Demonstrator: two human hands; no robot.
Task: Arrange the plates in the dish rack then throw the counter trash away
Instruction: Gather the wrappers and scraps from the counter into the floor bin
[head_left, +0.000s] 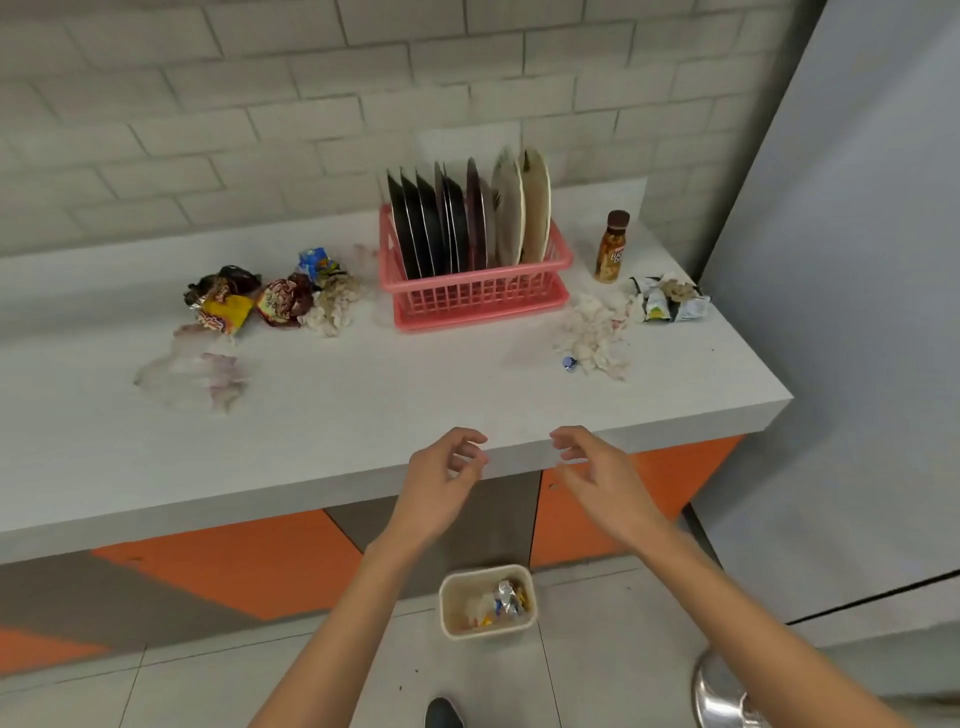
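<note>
Several plates (467, 218), dark and cream, stand upright in a pink dish rack (478, 296) at the back of the white counter (363, 395). Crumpled snack wrappers (244, 301) and tissue (335, 301) lie left of the rack, with clear plastic (192, 374) nearer the front. Right of the rack lie crumpled tissue (592, 332) and torn wrappers (667, 299). My left hand (441, 478) and my right hand (597, 473) hover at the counter's front edge, fingers loosely curled, holding nothing. A small beige bin (452, 613) with some trash stands on the floor below them.
A brown drink bottle (612, 247) stands right of the rack. A tiled wall backs the counter, and a grey panel (857, 312) rises at the right. A metal object (727, 691) sits at the lower right on the floor.
</note>
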